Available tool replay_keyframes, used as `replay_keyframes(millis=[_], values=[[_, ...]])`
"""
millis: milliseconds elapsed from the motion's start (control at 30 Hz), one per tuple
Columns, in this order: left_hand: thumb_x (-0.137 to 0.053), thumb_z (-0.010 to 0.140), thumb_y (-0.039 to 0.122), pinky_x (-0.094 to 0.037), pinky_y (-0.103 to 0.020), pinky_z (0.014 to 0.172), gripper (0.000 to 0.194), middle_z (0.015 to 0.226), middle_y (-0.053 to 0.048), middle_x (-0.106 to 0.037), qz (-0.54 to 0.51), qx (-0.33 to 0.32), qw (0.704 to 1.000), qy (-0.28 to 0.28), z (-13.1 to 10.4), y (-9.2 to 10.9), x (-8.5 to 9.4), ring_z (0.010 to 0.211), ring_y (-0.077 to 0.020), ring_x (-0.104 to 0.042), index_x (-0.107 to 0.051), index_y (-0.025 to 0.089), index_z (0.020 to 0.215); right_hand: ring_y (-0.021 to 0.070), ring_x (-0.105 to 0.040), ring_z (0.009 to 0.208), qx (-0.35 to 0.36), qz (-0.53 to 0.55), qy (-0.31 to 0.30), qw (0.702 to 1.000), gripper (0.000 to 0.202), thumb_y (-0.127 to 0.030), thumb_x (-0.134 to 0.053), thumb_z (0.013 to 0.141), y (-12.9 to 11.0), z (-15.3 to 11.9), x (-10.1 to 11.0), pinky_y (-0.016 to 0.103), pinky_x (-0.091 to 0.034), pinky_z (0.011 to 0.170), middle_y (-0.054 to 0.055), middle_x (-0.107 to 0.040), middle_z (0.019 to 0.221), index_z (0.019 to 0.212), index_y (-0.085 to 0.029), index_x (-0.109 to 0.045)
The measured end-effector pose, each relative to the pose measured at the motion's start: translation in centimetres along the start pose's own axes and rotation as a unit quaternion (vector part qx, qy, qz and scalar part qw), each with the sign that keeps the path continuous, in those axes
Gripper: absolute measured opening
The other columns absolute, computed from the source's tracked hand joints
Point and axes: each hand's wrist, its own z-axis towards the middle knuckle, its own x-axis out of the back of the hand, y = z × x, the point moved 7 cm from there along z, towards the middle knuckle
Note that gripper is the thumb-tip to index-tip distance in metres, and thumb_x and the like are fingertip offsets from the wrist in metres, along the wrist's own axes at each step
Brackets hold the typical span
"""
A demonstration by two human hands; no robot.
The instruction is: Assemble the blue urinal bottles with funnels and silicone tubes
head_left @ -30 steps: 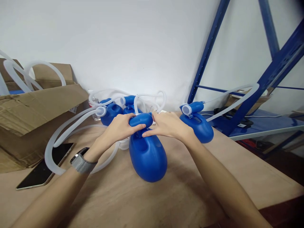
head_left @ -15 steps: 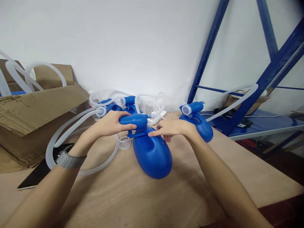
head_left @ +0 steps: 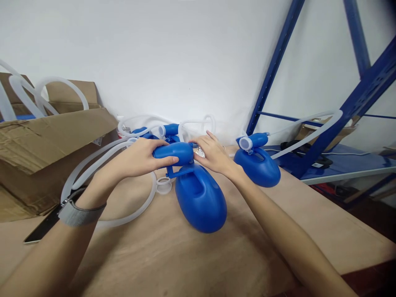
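Note:
A blue plastic urinal bottle [head_left: 202, 202] stands before me on the table, its handle side facing up and its round bottom toward me. My left hand [head_left: 145, 156] is wrapped round the blue neck piece [head_left: 177, 153] on top, thumb in front. At the right end of that piece, the thumb and fingers of my right hand [head_left: 212, 152] close round the small connector, which they mostly hide. Beside the bottle's left side lies a clear ring-shaped cap [head_left: 163, 185], near the blue strap [head_left: 175, 173].
Left, an open cardboard box [head_left: 55, 156] holds translucent hoses. A phone [head_left: 43, 225] and a looped hose [head_left: 130, 220] lie near my left arm. More blue bottles [head_left: 171, 130] stand behind; another bottle [head_left: 258, 167] is at right, before a blue metal shelf [head_left: 337, 165].
My right hand has moved from the bottle's handle up to the right end of the neck piece. My left hand keeps its hold. The view has shifted slightly.

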Motion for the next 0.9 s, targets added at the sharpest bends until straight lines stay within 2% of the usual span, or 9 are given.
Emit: replay_keyframes(millis=[33, 100, 167, 200, 367, 533, 633, 900], values=[[-0.056, 0.086, 0.076, -0.045, -0.030, 0.064, 0.064, 0.086, -0.003, -0.076, -0.002, -0.006, 1.000, 0.000, -0.1, 0.3, -0.1, 0.073, -0.0223, -0.067, -0.076, 0.020, 0.107, 0.0293, -0.065, 0.107, -0.003, -0.007, 0.005, 1.000, 0.029, -0.023, -0.049, 0.095, 0.2, 0.0, -0.3, 0.052, -0.035, 0.113, 0.012, -0.073, 0.113, 0.120, -0.017, -0.062], [-0.058, 0.085, 0.076, -0.046, -0.030, 0.065, 0.062, 0.085, -0.002, -0.075, -0.020, -0.015, 1.000, -0.003, -0.1, 0.7, -0.4, 0.072, -0.0208, -0.066, -0.077, 0.020, 0.105, 0.0278, -0.065, 0.088, -0.010, -0.038, -0.001, 0.999, 0.022, -0.021, -0.049, 0.092, 0.6, -0.2, -0.6, 0.045, -0.044, 0.093, 0.012, -0.073, 0.094, 0.106, -0.015, -0.065], [-0.058, 0.085, 0.075, -0.046, -0.029, 0.065, 0.060, 0.086, -0.002, -0.076, -0.042, -0.021, 0.999, -0.012, 0.0, 0.8, -0.7, 0.072, -0.0203, -0.066, -0.077, 0.021, 0.103, 0.0262, -0.061, 0.075, -0.013, -0.072, -0.024, 0.997, 0.019, -0.022, -0.050, 0.089, 1.0, -0.4, -0.7, 0.038, -0.041, 0.073, 0.011, -0.071, 0.082, 0.097, -0.015, -0.065], [-0.059, 0.085, 0.075, -0.046, -0.029, 0.065, 0.060, 0.087, -0.002, -0.076, -0.046, -0.026, 0.998, -0.015, 0.0, 0.7, -0.8, 0.072, -0.0201, -0.066, -0.077, 0.021, 0.104, 0.0253, -0.059, 0.072, -0.011, -0.081, -0.032, 0.996, 0.018, -0.023, -0.049, 0.089, 1.0, -0.6, -0.6, 0.037, -0.038, 0.069, 0.011, -0.070, 0.080, 0.094, -0.015, -0.065], [-0.062, 0.084, 0.074, -0.044, -0.028, 0.062, 0.064, 0.086, -0.002, -0.077, -0.016, -0.053, 0.998, 0.001, 0.0, 0.3, -0.3, 0.070, -0.0199, -0.065, -0.076, 0.021, 0.117, 0.0257, -0.059, 0.074, 0.038, -0.032, -0.057, 0.997, 0.034, -0.041, -0.051, 0.094, 0.8, -1.1, -0.2, 0.035, -0.036, 0.067, 0.011, -0.071, 0.085, 0.107, -0.013, -0.065], [-0.062, 0.083, 0.075, -0.044, -0.028, 0.060, 0.064, 0.084, -0.001, -0.077, -0.007, -0.052, 0.999, 0.011, 0.0, -0.3, 0.2, 0.065, -0.0190, -0.065, -0.077, 0.022, 0.117, 0.0245, -0.064, 0.081, 0.008, 0.049, -0.101, 0.994, 0.040, -0.047, -0.045, 0.104, 1.2, -1.0, 0.0, 0.033, -0.038, 0.070, 0.009, -0.074, 0.096, 0.119, -0.016, -0.066], [-0.061, 0.084, 0.075, -0.043, -0.028, 0.058, 0.064, 0.077, -0.001, -0.075, 0.007, -0.052, 0.999, 0.016, 0.1, -0.4, 0.1, 0.062, -0.0185, -0.063, -0.077, 0.022, 0.116, 0.0250, -0.066, 0.088, -0.009, 0.076, -0.125, 0.989, 0.046, -0.057, -0.049, 0.104, 1.3, -1.0, -0.1, 0.032, -0.039, 0.072, 0.009, -0.075, 0.106, 0.125, -0.019, -0.064], [-0.064, 0.083, 0.071, -0.044, -0.027, 0.061, 0.059, 0.080, -0.001, -0.075, -0.038, -0.025, 0.999, 0.029, 0.4, -1.0, -0.1, 0.067, -0.0191, -0.065, -0.078, 0.022, 0.114, 0.0190, -0.056, 0.065, -0.083, 0.002, -0.129, 0.988, 0.044, -0.059, -0.058, 0.100, 1.7, -0.7, -0.3, 0.029, -0.025, 0.060, 0.004, -0.068, 0.074, 0.086, -0.018, -0.065]])
